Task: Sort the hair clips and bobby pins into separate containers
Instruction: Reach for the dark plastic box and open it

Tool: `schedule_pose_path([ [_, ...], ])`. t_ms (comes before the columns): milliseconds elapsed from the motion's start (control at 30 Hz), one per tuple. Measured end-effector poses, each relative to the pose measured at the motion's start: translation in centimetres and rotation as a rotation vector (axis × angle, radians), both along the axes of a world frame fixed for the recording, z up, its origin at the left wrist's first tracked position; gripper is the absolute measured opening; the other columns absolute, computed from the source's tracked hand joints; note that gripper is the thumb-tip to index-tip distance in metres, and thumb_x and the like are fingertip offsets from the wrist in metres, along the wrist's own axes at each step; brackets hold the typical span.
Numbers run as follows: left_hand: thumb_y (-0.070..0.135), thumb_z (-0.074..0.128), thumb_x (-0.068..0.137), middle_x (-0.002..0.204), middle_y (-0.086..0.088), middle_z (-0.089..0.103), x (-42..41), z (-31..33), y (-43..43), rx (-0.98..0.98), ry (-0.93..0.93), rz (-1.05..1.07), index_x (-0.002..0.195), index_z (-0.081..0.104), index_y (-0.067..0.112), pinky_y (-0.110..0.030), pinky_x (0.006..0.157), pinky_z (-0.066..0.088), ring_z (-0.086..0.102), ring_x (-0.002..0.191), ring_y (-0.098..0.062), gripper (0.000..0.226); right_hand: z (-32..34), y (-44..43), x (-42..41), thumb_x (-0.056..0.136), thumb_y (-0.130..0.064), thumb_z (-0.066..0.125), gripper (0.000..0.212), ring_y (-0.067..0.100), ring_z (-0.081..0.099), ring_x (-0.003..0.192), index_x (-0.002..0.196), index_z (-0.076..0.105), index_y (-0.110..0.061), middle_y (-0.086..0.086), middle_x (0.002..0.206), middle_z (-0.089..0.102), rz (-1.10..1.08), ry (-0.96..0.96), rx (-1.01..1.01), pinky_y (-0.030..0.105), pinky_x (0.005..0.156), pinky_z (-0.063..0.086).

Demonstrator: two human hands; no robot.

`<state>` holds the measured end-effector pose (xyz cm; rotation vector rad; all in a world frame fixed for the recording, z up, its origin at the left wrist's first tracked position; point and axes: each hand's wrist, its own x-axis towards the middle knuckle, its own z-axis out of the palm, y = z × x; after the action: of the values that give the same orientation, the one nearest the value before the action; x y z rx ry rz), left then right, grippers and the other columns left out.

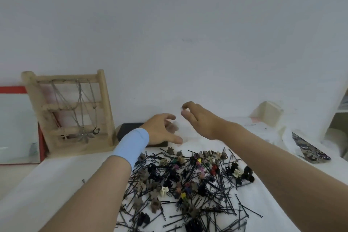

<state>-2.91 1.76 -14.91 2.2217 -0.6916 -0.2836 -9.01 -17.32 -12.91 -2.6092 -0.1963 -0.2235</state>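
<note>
Left hand (162, 130) spread wide, holding nothing; right hand (197, 117) fingers curled, can't tell if pinching anything; both hover past the mixed hair clips (163, 191) and bobby pins (222, 194); pick chunky clips first, pins tangle.

The left hand (159, 130) has blurred fingers (172, 127), and the bobby pins (222, 199) run off the bottom edge.

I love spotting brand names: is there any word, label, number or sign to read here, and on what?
No text can be read anywhere.
Pale wooden jewellery stand, flat black box, red-framed mirror: no lettering shows.
Faint dark specks on the white tabletop at the back right: too blurred to read.
Flat floral-patterned item: pattern only.
</note>
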Motion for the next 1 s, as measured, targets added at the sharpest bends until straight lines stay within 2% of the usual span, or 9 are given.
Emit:
schedule_pose_path([
  [133, 0.039, 0.088, 0.067, 0.125, 0.013, 0.058, 0.3, -0.8, 3.5, -0.006, -0.115, 0.073, 0.134, 0.055, 0.029, -0.027, 0.099, 0.042, 0.053, 0.119, -0.010, 0.076, 1.1, 0.9, 0.0, 0.102, -0.056, 0.033, 0.056, 0.023, 0.051, 0.123, 0.148, 0.032, -0.025, 0.007, 0.144, 0.044, -0.039, -0.014, -0.045, 0.037, 0.104, 0.038],
  [233, 0.042, 0.087, 0.065, 0.126, 0.010, 0.049, 0.8, -1.4, 6.0, 0.001, -0.245, 0.130, 0.128, 0.057, 0.036, -0.033, 0.101, 0.040, 0.043, 0.121, -0.013, 0.070, -0.6, 4.6, 0.7, 0.098, -0.057, 0.047, 0.069, 0.020, 0.051, 0.122, 0.153, 0.029, -0.020, 0.006, 0.146, 0.043, -0.011, 0.011, -0.052, 0.031, 0.100, 0.038],
  [333, 0.037, 0.087, 0.069, 0.128, 0.006, 0.047, 2.1, -2.0, 9.1, 0.057, -0.266, 0.140, 0.133, 0.052, 0.030, -0.031, 0.099, 0.041, 0.045, 0.120, -0.015, 0.073, -2.5, 8.5, 2.5, 0.096, -0.055, 0.054, 0.069, 0.022, 0.054, 0.118, 0.150, 0.038, -0.015, 0.007, 0.140, 0.051, -0.001, 0.027, 0.066, 0.033, 0.098, 0.043],
  [467, 0.038, 0.087, 0.070, 0.125, 0.007, 0.054, 3.2, -2.2, 12.8, 0.120, -0.193, 0.142, 0.132, 0.048, 0.025, -0.027, 0.092, 0.046, 0.053, 0.112, -0.013, 0.074, -3.6, 12.5, 4.8, 0.095, -0.048, 0.058, 0.062, 0.017, 0.066, 0.089, 0.145, 0.045, -0.013, 0.000, 0.106, 0.068, 0.002, 0.133, 0.344, 0.034, 0.074, 0.055],
  [600, 0.031, 0.082, 0.076, 0.115, 0.011, 0.054, 2.6, -1.9, 15.2, 0.211, -0.101, 0.164, 0.133, 0.046, 0.024, -0.023, 0.081, 0.044, 0.055, 0.105, -0.012, 0.068, -3.5, 15.6, 5.6, 0.097, -0.043, 0.059, 0.061, 0.010, 0.066, 0.080, 0.147, 0.043, -0.012, 0.002, 0.111, 0.065, 0.048, 0.195, 0.408, 0.025, 0.063, 0.056],
  [700, 0.034, 0.077, 0.079, 0.114, 0.009, 0.056, 1.7, -2.0, 16.7, 0.308, -0.107, 0.243, 0.131, 0.047, 0.027, -0.023, 0.068, 0.044, 0.056, 0.095, -0.011, 0.060, -3.4, 16.7, 5.6, 0.094, -0.048, 0.061, 0.067, 0.018, 0.066, 0.098, 0.146, 0.044, -0.009, 0.004, 0.112, 0.067, 0.064, 0.176, 0.341, 0.032, 0.082, 0.055],
  [800, 0.035, 0.070, 0.083, 0.138, 0.001, 0.052, 0.8, -2.4, 18.4, 0.440, -0.124, 0.362, 0.146, 0.039, 0.028, -0.025, 0.071, 0.044, 0.054, 0.103, -0.019, 0.071, -3.3, 17.1, 5.2, 0.093, -0.048, 0.063, 0.068, 0.023, 0.055, 0.123, 0.146, 0.044, -0.010, 0.006, 0.135, 0.059, 0.039, 0.119, 0.239, 0.039, 0.106, 0.044],
  [900, 0.037, 0.066, 0.089, 0.153, -0.002, 0.039, 0.3, -3.9, 20.0, 0.543, -0.120, 0.474, 0.153, 0.029, 0.019, -0.024, 0.074, 0.042, 0.054, 0.121, -0.024, 0.076, -4.0, 17.2, 4.8, 0.090, -0.049, 0.066, 0.068, 0.021, 0.056, 0.121, 0.145, 0.046, -0.014, 0.002, 0.135, 0.059, 0.038, 0.115, 0.185, 0.037, 0.105, 0.045],
  [1000, 0.038, 0.065, 0.089, 0.159, -0.004, 0.032, 0.2, -5.0, 20.7, 0.558, -0.072, 0.511, 0.154, 0.028, 0.014, -0.033, 0.096, 0.049, 0.048, 0.132, -0.025, 0.079, -4.7, 17.0, 4.3, 0.089, -0.046, 0.068, 0.069, 0.019, 0.057, 0.116, 0.146, 0.045, -0.014, 0.001, 0.130, 0.062, 0.040, 0.109, 0.124, 0.032, 0.100, 0.045],
])
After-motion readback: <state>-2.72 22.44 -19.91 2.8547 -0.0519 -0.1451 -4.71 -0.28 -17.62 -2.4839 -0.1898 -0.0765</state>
